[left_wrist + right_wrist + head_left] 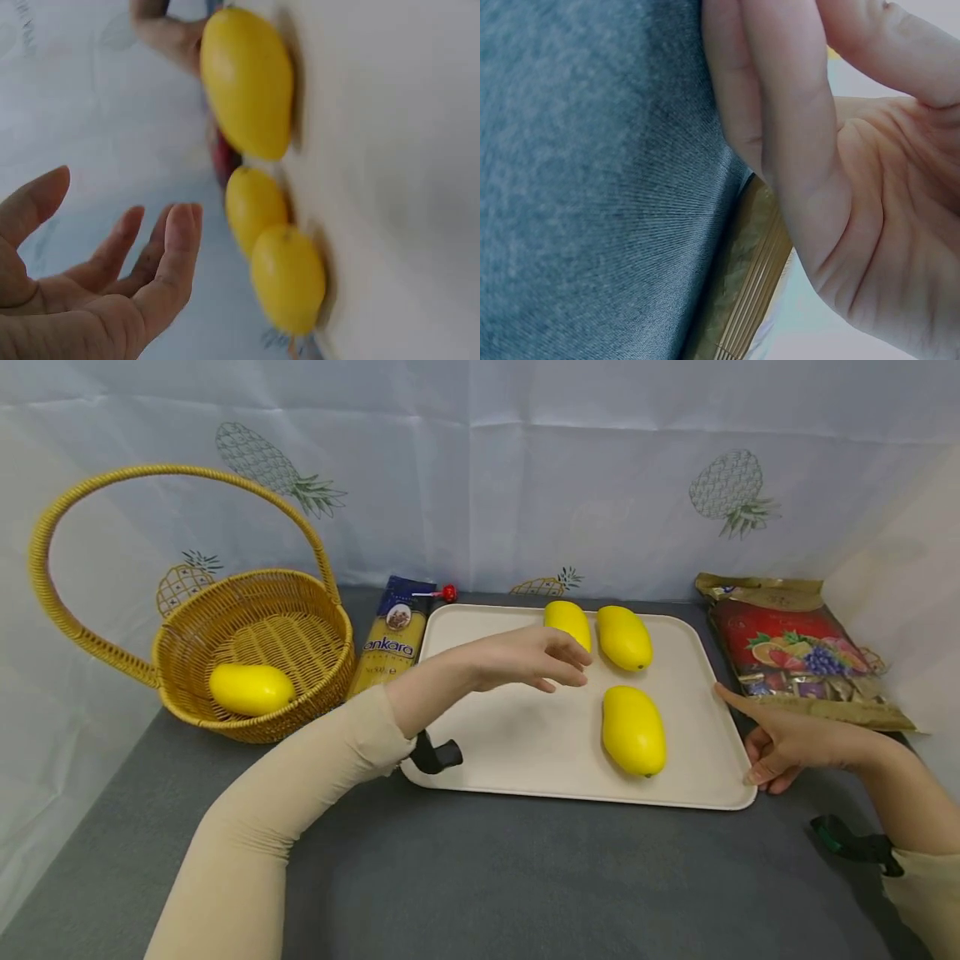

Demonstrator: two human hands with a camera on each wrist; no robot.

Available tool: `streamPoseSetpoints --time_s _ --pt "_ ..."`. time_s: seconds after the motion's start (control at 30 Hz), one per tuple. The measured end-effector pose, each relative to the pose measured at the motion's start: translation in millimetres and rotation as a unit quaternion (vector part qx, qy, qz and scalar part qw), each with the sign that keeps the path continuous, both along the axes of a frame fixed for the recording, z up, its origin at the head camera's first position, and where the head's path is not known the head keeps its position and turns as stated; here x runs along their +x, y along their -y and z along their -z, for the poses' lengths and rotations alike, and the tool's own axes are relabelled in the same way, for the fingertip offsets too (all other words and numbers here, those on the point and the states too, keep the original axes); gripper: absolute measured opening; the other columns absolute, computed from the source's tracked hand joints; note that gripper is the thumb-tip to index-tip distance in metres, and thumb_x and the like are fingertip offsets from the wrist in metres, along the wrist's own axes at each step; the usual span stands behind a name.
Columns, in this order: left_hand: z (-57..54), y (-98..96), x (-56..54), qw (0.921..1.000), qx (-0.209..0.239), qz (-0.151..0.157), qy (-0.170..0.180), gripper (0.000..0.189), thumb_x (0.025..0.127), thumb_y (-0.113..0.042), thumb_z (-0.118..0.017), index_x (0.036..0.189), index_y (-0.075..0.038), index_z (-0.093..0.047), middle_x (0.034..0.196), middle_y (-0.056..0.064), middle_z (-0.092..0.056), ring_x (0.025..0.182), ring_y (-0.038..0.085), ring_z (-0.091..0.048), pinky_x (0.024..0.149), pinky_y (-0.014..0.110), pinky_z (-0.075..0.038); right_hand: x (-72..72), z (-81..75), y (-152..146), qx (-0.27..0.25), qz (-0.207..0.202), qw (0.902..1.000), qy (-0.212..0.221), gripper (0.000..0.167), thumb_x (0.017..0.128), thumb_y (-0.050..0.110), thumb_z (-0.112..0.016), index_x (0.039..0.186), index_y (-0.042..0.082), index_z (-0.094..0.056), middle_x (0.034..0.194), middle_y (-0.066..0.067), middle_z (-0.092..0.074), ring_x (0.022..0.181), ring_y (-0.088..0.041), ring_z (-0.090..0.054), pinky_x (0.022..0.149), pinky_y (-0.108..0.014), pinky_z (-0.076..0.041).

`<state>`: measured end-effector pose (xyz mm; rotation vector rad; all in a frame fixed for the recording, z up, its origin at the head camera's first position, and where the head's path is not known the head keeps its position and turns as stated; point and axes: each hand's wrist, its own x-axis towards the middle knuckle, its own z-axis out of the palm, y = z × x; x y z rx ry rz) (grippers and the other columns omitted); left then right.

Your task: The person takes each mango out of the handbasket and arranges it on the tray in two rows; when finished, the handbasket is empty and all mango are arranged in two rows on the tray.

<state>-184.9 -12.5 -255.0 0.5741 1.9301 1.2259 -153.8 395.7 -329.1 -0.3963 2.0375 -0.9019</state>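
Three yellow mangoes lie on a cream tray (495,743): one mango near the front (633,732), two side by side at the back (625,639). My left hand (525,658) hovers over the middle of the tray, fingers loosely bent and nothing in them. In the left wrist view, a gap separates this hand (105,300) from the nearest mango (247,82). At the tray's right edge my right hand (795,739) pinches the rim near the front corner, index finger stretched along the side. In the right wrist view the hand (877,202) hides the tray.
A wicker basket (281,635) with a tall handle stands at the left, holding another mango (251,689). Between basket and tray lies a pasta packet (390,639), with a red lollipop (448,593) behind. A red candy bag (802,643) lies right of the tray.
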Motion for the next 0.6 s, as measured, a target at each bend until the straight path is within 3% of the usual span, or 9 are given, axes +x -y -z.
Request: streamPoseSetpoints --time_s 0.23,0.43,0.6 --pt "-39.6 79.5 -6.1 0.9986 0.005 -0.023 -0.047 0.046 0.100 -0.021 -0.055 0.144 -0.009 -0.044 0.148 0.009 -0.048 0.131 0.025 -0.051 0.114 0.043 -0.044 0.2 0.0 -1.1 -0.006 -0.005 1.0000 -0.002 0.118 0.091 0.012 -0.069 0.149 0.016 0.034 0.081 -0.011 -0.058 0.064 -0.022 -0.064 0.063 -0.039 -0.063" --pt "-70.7 153.1 -7.5 0.9942 -0.025 -0.064 -0.083 0.046 0.104 -0.029 -0.049 0.144 -0.008 -0.044 0.148 0.011 -0.044 0.128 0.024 -0.051 0.109 0.040 -0.049 0.4 -0.1 -1.4 -0.011 -0.007 0.9999 0.004 0.118 0.092 0.011 -0.068 0.148 0.019 0.035 0.082 -0.010 -0.058 0.064 -0.022 -0.063 0.064 -0.038 -0.063" --pt "-78.8 210.3 -13.5 0.9870 -0.031 -0.115 -0.108 0.043 0.104 -0.031 -0.048 0.141 -0.010 -0.048 0.140 0.003 -0.053 0.123 0.018 -0.058 0.098 0.029 -0.056 0.3 0.4 -1.4 -0.010 -0.004 0.9999 0.004 0.118 0.092 0.011 -0.068 0.149 0.020 0.035 0.081 -0.010 -0.058 0.064 -0.021 -0.063 0.063 -0.038 -0.063"
